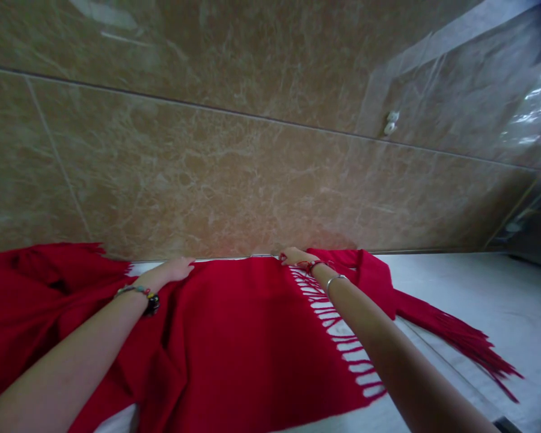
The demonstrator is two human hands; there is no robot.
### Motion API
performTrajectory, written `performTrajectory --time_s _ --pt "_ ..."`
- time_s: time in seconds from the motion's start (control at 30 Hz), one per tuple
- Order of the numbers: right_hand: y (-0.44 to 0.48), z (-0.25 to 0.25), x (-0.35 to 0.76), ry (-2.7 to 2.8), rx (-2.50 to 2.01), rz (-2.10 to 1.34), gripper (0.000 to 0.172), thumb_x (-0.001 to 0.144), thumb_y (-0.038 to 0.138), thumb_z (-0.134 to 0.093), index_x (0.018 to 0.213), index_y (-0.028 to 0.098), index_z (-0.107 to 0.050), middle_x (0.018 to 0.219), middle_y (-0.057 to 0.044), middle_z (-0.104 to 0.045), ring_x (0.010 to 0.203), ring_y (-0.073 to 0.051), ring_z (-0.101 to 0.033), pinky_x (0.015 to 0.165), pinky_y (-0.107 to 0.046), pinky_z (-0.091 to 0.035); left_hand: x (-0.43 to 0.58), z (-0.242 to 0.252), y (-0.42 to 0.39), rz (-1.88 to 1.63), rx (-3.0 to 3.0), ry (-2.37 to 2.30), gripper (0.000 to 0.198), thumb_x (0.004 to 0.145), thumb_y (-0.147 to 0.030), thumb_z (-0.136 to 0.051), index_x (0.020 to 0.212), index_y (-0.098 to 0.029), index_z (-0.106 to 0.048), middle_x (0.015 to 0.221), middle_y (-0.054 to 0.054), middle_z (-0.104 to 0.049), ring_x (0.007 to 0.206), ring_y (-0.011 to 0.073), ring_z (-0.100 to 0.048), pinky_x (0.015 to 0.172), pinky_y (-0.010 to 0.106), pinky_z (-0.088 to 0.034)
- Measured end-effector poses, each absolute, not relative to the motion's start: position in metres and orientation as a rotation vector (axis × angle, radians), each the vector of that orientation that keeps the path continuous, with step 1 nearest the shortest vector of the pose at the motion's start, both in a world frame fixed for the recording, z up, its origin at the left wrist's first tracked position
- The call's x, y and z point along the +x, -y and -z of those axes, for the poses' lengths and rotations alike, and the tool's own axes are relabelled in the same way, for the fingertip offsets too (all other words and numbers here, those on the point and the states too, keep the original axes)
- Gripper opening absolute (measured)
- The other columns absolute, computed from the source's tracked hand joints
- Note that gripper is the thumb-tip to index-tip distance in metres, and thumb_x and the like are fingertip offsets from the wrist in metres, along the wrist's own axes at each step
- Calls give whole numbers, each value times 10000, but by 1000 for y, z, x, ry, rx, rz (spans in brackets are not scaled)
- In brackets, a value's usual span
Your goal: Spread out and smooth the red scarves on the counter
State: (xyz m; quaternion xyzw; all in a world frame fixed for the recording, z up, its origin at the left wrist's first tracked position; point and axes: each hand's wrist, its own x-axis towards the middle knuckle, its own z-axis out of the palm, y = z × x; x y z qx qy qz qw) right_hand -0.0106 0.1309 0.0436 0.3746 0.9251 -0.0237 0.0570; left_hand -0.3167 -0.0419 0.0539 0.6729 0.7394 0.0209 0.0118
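The left hand [178, 269] and the right hand [294, 256] are well apart, both reaching to the far edge of a flat red woven-fabric scarf [247, 337] with a knotted fringe [338, 331]. The scarf lies spread between the hands and runs back from them towards the person. The left hand rests palm down at that edge, fingers extended to the right; whether it grips the fabric I cannot tell. The right hand is at the far corner, fingers curled, but their hold is too small to make out. The fringe runs back from the right hand, partly beneath that forearm.

To the left of the left hand, and under its forearm, lies loose, rumpled red fabric [22, 313]. Just right of the right hand lies a folded red fabric piece [372, 276], its fringed tail [455, 331] stretching further right. All of it rests on a smooth white surface [451, 282]. Directly beyond both hands is a glossy brown marble-patterned tile wall [225, 174].
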Motion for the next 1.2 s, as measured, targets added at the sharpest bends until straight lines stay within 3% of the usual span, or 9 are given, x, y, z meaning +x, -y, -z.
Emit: performTrajectory --time_s 0.2,0.3,0.47,0.63,0.73,0.93,1.1,1.2 --pt "-140 -39 -7 -2916 1175 115 150 776 186 -561 906 143 -620 874 -27 -638 794 -132 -581 711 -241 -455 -351 -46 50 -105 1993 -2311 429 682 -363 -455 994 -100 -586 1009 108 -640 892 211 -598 789 245 -430" --pt "-140 -46 1 -3007 1224 104 195 726 123 -552 896 144 -645 847 -29 -663 769 -128 -589 676 -190 -432 -358 -58 57 -207 1950 -2276 457 681 -421 -476 994 -100 -560 968 75 -647 842 188 -594 747 227 -437" --pt "-125 -72 24 -3144 1299 85 297 732 144 -544 1021 149 -613 891 -36 -668 771 -127 -592 677 -186 -428 -356 -92 81 -455 2003 -2184 522 723 -518 -464 948 -53 -536 864 25 -627 802 153 -532 753 217 -402" --pt "-78 -106 64 -3212 1335 69 244 758 190 -511 950 118 -644 835 -51 -669 728 -155 -593 673 -226 -433 -343 -131 124 -524 2065 -2117 651 667 -651 -428 885 -51 -555 799 -19 -604 806 119 -487 807 225 -360" --pt "-34 -118 96 -3315 1136 132 208 748 163 -497 879 160 -658 883 -30 -665 795 -150 -591 742 -225 -424 -328 -146 162 -401 2020 -2095 599 607 -636 -481 860 -108 -606 848 -23 -629 847 136 -496 827 221 -351" --pt "42 -97 135 -3038 508 542 208 764 157 -474 839 193 -664 827 -40 -661 792 -144 -586 755 -244 -426 -287 -133 221 149 1922 -1946 308 614 -390 -520 811 -227 -691 872 -21 -663 837 157 -552 788 197 -372" --pt "60 -74 129 -2829 387 621 231 730 113 -491 818 195 -688 813 -50 -664 773 -153 -581 765 -268 -422 -267 -123 219 242 1838 -1849 377 683 -432 -511 941 -207 -666 735 1 -656 668 162 -573 603 202 -397" --pt "47 -78 121 -2828 382 741 192 762 226 -519 845 183 -687 823 -47 -665 766 -144 -588 731 -239 -430 -253 -126 202 108 1930 -1760 404 760 -489 -423 964 -227 -654 726 2 -663 640 162 -577 630 226 -411"
